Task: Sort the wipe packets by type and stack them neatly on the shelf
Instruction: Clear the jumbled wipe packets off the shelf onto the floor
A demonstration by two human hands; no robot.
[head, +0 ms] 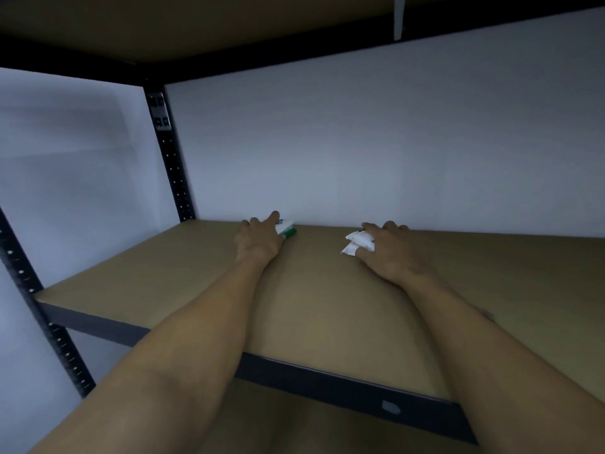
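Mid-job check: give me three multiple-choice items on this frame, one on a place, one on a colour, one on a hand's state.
1. Where on the shelf do the left packets, under the left hand, lie?
A) at the front edge
B) at the back, by the wall
C) hanging off the left end

2. Besides white, which colour shows on the left packets?
A) green
B) red
C) yellow

3. What is the right hand doing?
A) hanging free below the shelf
B) lying flat on bare board
C) holding white packets

Answers:
1 B, hand and packets sit where board meets wall.
2 A, a green edge peeks out beside the hand.
3 C, its fingers curl round the white packets.
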